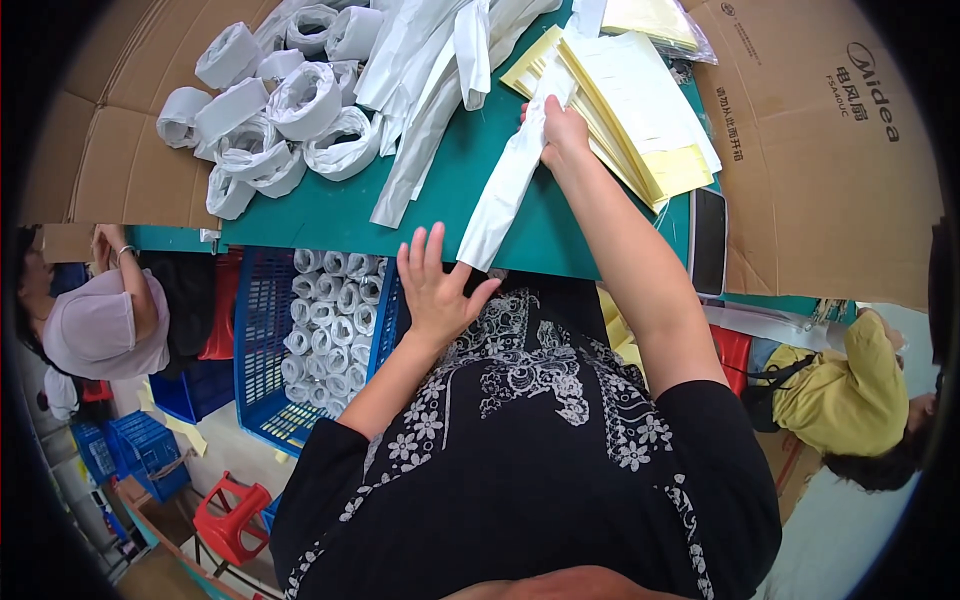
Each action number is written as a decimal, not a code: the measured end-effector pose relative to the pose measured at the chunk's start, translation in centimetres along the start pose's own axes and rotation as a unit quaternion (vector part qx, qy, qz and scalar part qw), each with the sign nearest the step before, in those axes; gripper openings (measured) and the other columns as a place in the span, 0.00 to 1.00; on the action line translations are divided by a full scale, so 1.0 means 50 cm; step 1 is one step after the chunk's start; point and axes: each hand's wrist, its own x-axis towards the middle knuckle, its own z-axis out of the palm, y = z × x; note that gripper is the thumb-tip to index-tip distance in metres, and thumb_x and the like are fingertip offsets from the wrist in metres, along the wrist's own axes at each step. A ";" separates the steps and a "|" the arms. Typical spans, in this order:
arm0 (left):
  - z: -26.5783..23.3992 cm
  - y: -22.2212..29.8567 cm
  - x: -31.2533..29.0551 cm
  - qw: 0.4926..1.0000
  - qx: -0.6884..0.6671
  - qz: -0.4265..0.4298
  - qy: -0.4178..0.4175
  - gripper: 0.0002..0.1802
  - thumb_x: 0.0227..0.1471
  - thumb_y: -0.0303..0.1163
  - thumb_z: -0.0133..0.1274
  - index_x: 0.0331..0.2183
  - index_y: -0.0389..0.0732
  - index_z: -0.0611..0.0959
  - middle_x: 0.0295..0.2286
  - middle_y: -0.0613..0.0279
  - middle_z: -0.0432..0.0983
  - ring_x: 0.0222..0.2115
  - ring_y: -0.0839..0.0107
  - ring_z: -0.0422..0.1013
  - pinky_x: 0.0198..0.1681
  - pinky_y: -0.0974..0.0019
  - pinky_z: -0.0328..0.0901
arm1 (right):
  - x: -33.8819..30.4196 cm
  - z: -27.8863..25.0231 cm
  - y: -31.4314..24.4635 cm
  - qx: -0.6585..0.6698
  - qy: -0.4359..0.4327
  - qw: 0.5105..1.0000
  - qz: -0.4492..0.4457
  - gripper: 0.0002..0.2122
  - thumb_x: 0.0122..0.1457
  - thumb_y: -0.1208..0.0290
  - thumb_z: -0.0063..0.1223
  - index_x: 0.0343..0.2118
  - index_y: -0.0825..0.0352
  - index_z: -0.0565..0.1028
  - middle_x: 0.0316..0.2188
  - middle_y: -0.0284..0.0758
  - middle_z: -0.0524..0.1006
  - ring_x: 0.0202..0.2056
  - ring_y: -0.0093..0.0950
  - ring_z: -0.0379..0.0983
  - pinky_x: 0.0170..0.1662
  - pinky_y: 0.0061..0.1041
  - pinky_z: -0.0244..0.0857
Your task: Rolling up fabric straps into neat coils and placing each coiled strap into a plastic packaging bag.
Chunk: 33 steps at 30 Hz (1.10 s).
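A long, flat white strip point(508, 195), paper or thin plastic, slants from the yellow sheets down to the table's near edge. My right hand point(563, 130) is closed round its upper part. At the strip's lower end is my left hand point(436, 298), fingers spread. Its index fingertip is hidden at that end, so I cannot tell whether it lies under or inside the strip. More loose white strips point(425, 150) lie in a pile at the back middle of the green table point(340, 215). Several rolled white rings point(305, 100) are heaped to their left.
Folded yellow sheets point(610, 130) and white sheets point(645, 95) lie at the back right. A blue basket point(262, 350) holding several white rolls point(325, 325) stands below the table edge. Cardboard point(800, 150) flanks both sides. People sit at left point(105, 320) and right point(840, 385).
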 end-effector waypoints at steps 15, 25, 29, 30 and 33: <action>0.032 -0.003 0.033 0.994 0.044 0.083 -0.051 0.29 0.38 0.55 0.55 0.41 0.48 0.79 0.56 0.64 0.56 0.59 0.61 0.46 0.57 0.37 0.30 | 0.002 0.001 -0.026 -0.040 -0.045 0.996 0.066 0.19 0.65 0.62 0.27 0.48 0.74 0.61 0.34 0.43 0.73 0.33 0.37 0.71 0.39 0.40 0.67; 0.025 -0.041 -0.008 0.984 0.027 0.172 0.019 0.03 0.43 0.30 0.51 0.23 0.48 0.79 0.45 0.72 0.72 0.51 0.68 0.63 0.59 0.42 0.33 | -0.014 -0.016 -0.041 -0.051 -0.102 0.990 0.078 0.20 0.64 0.61 0.30 0.51 0.72 0.60 0.38 0.42 0.71 0.39 0.36 0.70 0.45 0.40 0.65; 0.017 -0.043 0.001 0.986 -0.054 0.155 0.034 0.03 0.43 0.28 0.51 0.21 0.45 0.78 0.42 0.70 0.74 0.47 0.67 0.67 0.58 0.43 0.39 | -0.044 -0.073 -0.048 -0.189 -0.228 0.953 0.065 0.15 0.58 0.69 0.48 0.45 0.72 0.67 0.38 0.40 0.74 0.39 0.31 0.72 0.44 0.32 0.66; 0.014 -0.042 0.006 0.985 -0.064 0.155 0.049 0.02 0.42 0.28 0.52 0.21 0.44 0.78 0.40 0.68 0.75 0.45 0.67 0.69 0.57 0.44 0.43 | -0.052 -0.072 -0.051 -0.277 -0.176 0.942 0.074 0.12 0.53 0.71 0.55 0.39 0.71 0.71 0.35 0.39 0.76 0.35 0.29 0.74 0.41 0.29 0.68; 0.002 -0.023 0.002 0.979 -0.100 0.164 0.060 0.01 0.40 0.26 0.54 0.21 0.42 0.78 0.38 0.65 0.76 0.41 0.67 0.71 0.53 0.47 0.51 | -0.057 -0.077 -0.036 -0.329 -0.096 0.939 0.031 0.12 0.52 0.71 0.56 0.36 0.71 0.72 0.33 0.39 0.76 0.31 0.29 0.74 0.38 0.27 0.69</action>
